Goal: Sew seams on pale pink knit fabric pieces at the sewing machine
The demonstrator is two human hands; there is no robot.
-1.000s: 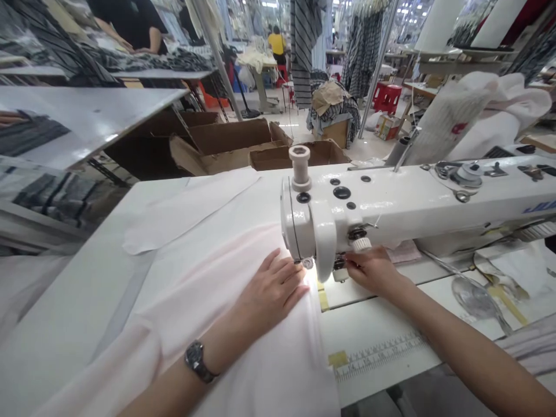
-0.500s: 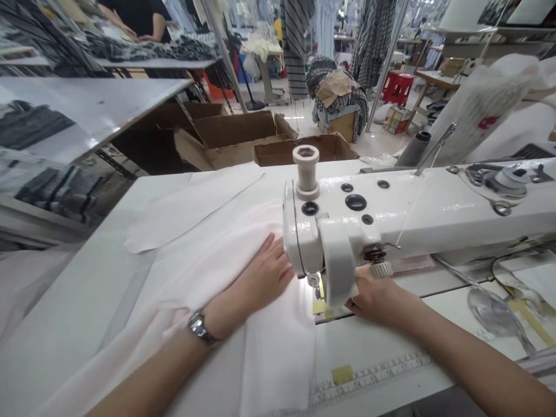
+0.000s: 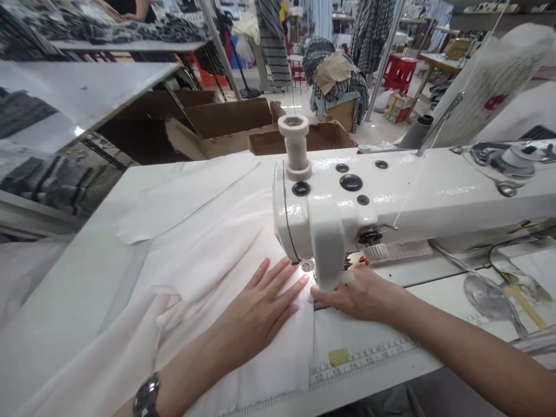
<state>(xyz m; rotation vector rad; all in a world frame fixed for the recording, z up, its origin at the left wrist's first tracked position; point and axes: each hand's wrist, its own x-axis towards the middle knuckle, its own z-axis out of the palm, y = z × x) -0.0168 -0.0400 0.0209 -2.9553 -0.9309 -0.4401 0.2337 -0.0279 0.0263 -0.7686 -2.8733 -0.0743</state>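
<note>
My left hand lies flat with fingers spread on pale pink fabric, its fingertips close to the lit needle area of a white sewing machine. My right hand rests on the machine bed just right of the needle, fingers curled together at the fabric's edge; the machine head hides part of them. A wristwatch sits on my left wrist. The fabric trails off the table toward me at lower left.
A ruler strip with a yellow tape tab runs along the table's front edge. A loose white cut piece lies at the back left. Open cardboard boxes stand behind the table. Metal scissors or clips lie at right.
My left hand slid back toward me and flattened with fingers spread. My right hand moved from under the tension knob to the fabric edge by the needle. The view tilted down.
</note>
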